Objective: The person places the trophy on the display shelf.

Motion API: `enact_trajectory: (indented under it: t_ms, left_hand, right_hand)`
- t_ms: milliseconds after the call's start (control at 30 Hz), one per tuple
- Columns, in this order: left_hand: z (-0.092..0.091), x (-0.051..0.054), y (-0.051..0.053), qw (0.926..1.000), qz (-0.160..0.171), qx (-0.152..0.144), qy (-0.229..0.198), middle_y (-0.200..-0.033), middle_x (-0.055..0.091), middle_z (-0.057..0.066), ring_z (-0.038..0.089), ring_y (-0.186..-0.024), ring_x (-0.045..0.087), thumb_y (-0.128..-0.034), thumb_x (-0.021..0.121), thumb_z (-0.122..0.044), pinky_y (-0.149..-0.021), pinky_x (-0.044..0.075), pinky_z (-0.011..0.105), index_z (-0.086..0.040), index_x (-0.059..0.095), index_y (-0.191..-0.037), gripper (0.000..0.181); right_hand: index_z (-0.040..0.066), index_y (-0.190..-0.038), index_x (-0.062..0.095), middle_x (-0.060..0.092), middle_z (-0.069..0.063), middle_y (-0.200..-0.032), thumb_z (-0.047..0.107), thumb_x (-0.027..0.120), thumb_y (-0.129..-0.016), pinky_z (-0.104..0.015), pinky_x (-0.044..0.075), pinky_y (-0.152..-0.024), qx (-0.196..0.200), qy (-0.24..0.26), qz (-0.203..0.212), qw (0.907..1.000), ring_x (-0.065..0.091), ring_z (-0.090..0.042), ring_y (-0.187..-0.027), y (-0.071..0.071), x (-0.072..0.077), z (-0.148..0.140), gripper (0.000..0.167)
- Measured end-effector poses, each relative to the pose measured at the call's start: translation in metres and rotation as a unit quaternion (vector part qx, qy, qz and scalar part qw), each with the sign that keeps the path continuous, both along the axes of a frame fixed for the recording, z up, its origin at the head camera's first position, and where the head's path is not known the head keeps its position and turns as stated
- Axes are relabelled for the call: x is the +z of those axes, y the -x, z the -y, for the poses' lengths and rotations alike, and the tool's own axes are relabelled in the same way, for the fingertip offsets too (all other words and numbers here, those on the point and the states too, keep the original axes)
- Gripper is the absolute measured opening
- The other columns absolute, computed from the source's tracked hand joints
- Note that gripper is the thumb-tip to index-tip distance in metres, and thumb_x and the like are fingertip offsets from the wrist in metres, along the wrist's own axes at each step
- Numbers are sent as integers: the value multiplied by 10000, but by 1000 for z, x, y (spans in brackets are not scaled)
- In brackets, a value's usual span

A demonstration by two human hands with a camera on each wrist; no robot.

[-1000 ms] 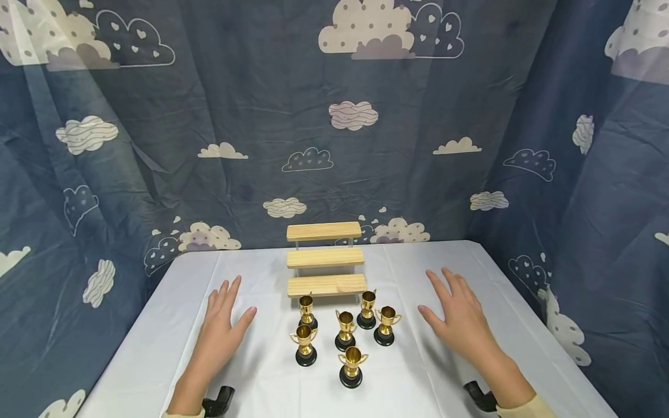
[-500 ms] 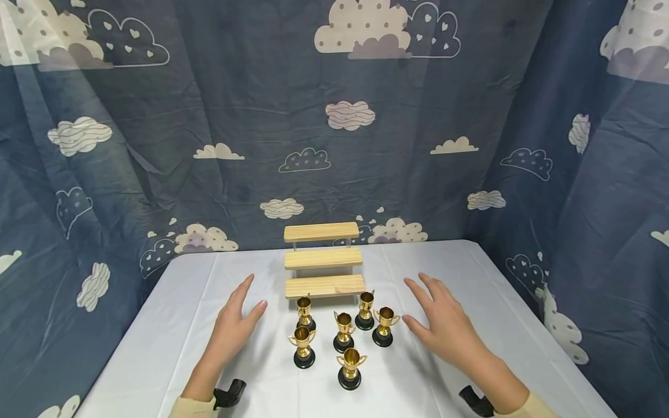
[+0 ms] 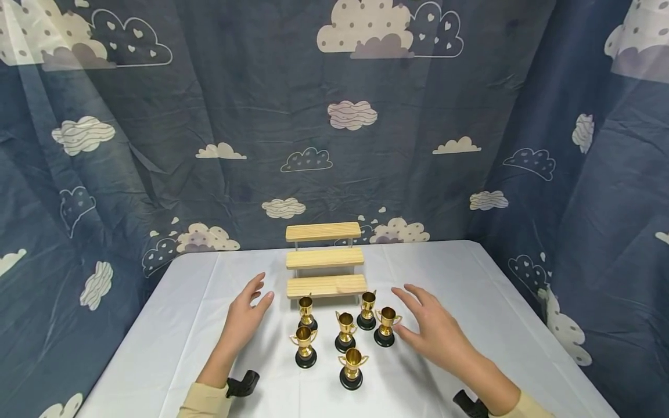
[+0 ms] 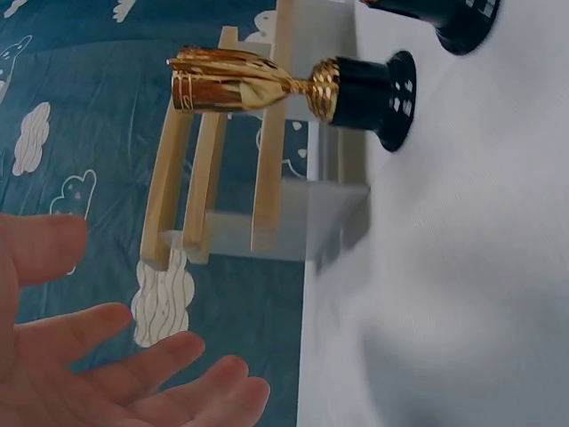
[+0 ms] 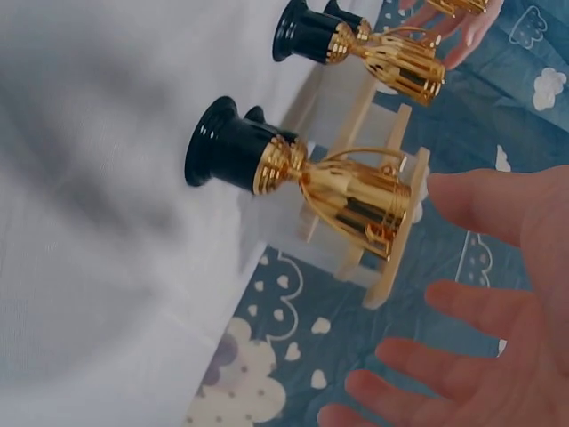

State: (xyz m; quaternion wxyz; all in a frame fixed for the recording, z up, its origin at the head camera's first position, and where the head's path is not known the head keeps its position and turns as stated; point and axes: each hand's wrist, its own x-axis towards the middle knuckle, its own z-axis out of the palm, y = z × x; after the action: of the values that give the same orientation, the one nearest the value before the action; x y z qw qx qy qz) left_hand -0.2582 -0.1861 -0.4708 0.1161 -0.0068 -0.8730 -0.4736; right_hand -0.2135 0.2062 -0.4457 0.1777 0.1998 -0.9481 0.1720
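Several small gold trophy cups on black bases stand upright on the white table. My left hand (image 3: pixel 243 319) hovers left of the back-left trophy (image 3: pixel 306 313) and front-left trophy (image 3: pixel 305 346), its fingers relaxed and holding nothing. Just right of the rightmost trophy (image 3: pixel 385 327) is my right hand (image 3: pixel 436 331), fingers loosely spread; the right wrist view shows a gap between the thumb (image 5: pixel 480 205) and the nearest trophy (image 5: pixel 356 196). The middle trophy (image 3: pixel 345 331), back-right trophy (image 3: pixel 367 309) and front trophy (image 3: pixel 352 367) stand between the hands. Behind them is a three-step wooden display stand (image 3: pixel 325 258).
The white tablecloth (image 3: pixel 251 400) covers the table, whose back edge meets a dark blue cloud-patterned curtain (image 3: pixel 251 116). A curtain (image 3: pixel 601 203) also hangs along the right side. Black camera mounts (image 3: pixel 243 384) sit at the wrists.
Both hands have moved inward toward the trophies, the left one to the right and the right one to the left. Their fingers are a little more bent. The trophies and stand have stayed put.
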Motion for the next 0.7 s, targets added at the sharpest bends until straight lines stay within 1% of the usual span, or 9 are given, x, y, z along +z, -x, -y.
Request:
enact_trajectory:
  t_ms: [100, 200, 300, 367, 433, 533, 600, 667, 700]
  left_hand:
    - [-4, 1, 5, 9995, 53, -29, -315, -1422, 528, 241, 421, -1285, 523, -1009, 632, -283, -1049, 474, 564, -103, 463, -1501, 550]
    - [-10, 0, 10, 9978, 217, -64, -627, -1398, 548, 240, 406, -1255, 555, -1015, 623, -279, -1031, 501, 526, -95, 474, -1492, 533]
    - [-15, 0, 16, 9946, 430, -66, -938, -1383, 561, 244, 403, -1231, 575, -1021, 607, -270, -990, 531, 524, -86, 481, -1486, 515]
    - [-18, -1, 19, 9911, 558, -70, -1209, -1369, 570, 250, 403, -1215, 585, -1027, 595, -253, -969, 542, 529, -76, 489, -1478, 496]
    - [-21, -1, 22, 9861, 705, -69, -1501, -1359, 574, 257, 403, -1201, 592, -1030, 585, -231, -951, 551, 539, -65, 493, -1473, 481]
    - [-24, -3, 26, 9762, 956, -53, -1947, -1358, 573, 254, 381, -1184, 594, -1036, 575, -225, -961, 546, 538, -59, 494, -1471, 473]
    - [-26, -5, 29, 9689, 1116, -12, -2209, -1353, 574, 249, 367, -1164, 598, -1033, 579, -229, -969, 543, 532, -60, 501, -1466, 471]
    - [-27, -6, 31, 9620, 1223, 16, -2441, -1342, 576, 245, 354, -1141, 607, -1028, 587, -237, -971, 545, 524, -58, 513, -1454, 468]
    - [-28, -8, 32, 9597, 1234, 12, -2526, -1332, 576, 251, 359, -1129, 613, -1027, 588, -230, -967, 548, 523, -50, 518, -1447, 462]
  right_hand:
    - [189, -1461, 532, 545, -132, -1382, 333, 842, -820, -570, 550, -905, 22, 158, 2, 9999, 563, -353, -1209, 1, -2, 3, 726]
    - [185, -1437, 559, 595, -65, -1289, 305, 853, -808, -500, 577, -863, 56, 327, -46, 9994, 610, -280, -1131, 1, -5, 5, 705]
    - [192, -1410, 585, 625, -6, -1199, 279, 866, -795, -434, 591, -814, 63, 500, -129, 9986, 642, -216, -1045, 1, -8, 7, 682]
    - [193, -1387, 606, 639, 17, -1145, 271, 876, -788, -409, 591, -771, 60, 621, -203, 9978, 652, -187, -981, 2, -10, 8, 662]
    - [190, -1363, 627, 648, 32, -1105, 274, 884, -783, -388, 584, -733, 50, 734, -254, 9970, 651, -168, -939, 3, -11, 9, 640]
    - [175, -1327, 657, 663, 43, -1073, 267, 893, -773, -357, 572, -702, 39, 908, -257, 9955, 648, -160, -909, 5, -13, 10, 609]
    - [166, -1311, 668, 670, 48, -1067, 265, 894, -771, -336, 571, -700, 12, 1005, -185, 9948, 654, -170, -910, 6, -14, 10, 594]
    - [154, -1300, 676, 676, 47, -1057, 264, 893, -771, -321, 574, -700, -21, 1065, -99, 9943, 664, -185, -903, 7, -15, 11, 582]
    - [147, -1295, 679, 678, 45, -1047, 266, 891, -774, -316, 576, -701, -41, 1084, -53, 9941, 667, -192, -897, 7, -15, 11, 574]
